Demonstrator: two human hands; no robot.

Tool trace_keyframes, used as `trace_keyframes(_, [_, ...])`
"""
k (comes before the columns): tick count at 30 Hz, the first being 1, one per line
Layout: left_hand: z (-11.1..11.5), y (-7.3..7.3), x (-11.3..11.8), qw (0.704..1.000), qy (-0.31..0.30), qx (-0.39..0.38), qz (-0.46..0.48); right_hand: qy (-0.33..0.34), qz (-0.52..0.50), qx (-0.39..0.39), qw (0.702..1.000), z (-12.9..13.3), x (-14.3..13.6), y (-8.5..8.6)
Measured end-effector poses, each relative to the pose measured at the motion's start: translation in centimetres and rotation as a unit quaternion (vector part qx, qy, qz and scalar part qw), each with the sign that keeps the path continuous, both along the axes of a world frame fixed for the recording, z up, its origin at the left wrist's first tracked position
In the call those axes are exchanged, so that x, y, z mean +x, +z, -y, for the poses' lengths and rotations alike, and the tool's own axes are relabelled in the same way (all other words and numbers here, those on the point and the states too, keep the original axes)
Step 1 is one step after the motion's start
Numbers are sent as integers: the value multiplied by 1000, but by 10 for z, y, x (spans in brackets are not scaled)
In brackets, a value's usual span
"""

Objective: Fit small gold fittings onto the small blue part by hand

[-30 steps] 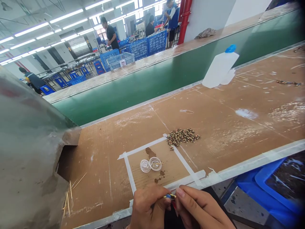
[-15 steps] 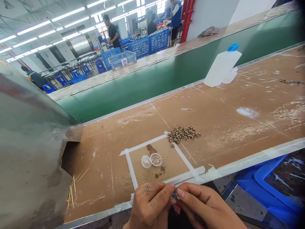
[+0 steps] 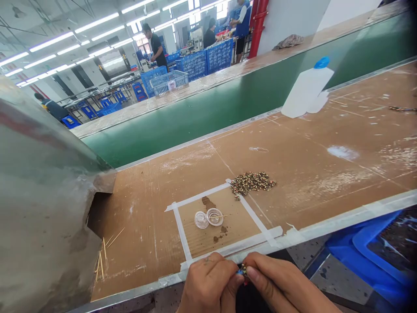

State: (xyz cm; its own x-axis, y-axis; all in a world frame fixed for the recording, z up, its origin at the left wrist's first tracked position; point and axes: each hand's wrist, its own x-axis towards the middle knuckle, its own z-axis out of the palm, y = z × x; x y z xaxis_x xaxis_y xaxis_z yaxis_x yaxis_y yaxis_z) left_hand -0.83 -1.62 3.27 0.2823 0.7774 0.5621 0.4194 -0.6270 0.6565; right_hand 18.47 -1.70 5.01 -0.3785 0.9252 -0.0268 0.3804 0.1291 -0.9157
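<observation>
My left hand (image 3: 208, 284) and my right hand (image 3: 280, 287) meet at the bottom edge, just in front of the workbench's metal rim. Between their fingertips they pinch a tiny blue and gold part (image 3: 242, 271), mostly hidden by the fingers. Beyond them, inside a square of white tape (image 3: 182, 234) on the brown cardboard, sit two small clear dishes (image 3: 208, 217), one with a thin stick across it. A heap of small dark and gold parts (image 3: 252, 181) lies at the square's far right corner.
A white bottle with a blue cap (image 3: 308, 89) lies at the far right by the green conveyor belt (image 3: 202, 115). Thin wooden sticks (image 3: 104, 256) lie at the left beside a grey bulky cover (image 3: 39, 208). Blue bins (image 3: 371, 256) sit under the bench at right. People work far behind.
Both hands have closed in over the small part, hiding more of it. The view has shifted slightly; the things on the bench stay put.
</observation>
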Motion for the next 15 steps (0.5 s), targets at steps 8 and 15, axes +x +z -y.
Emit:
trace_keyframes(8, [-5,-9,-5,999,-26,-26,-16,58,25,-47,997,-15,-5,0])
trace_keyframes(15, [-9,-13,0,1000,-6,10,-10,49,16,-20,998,-13,-7,-22])
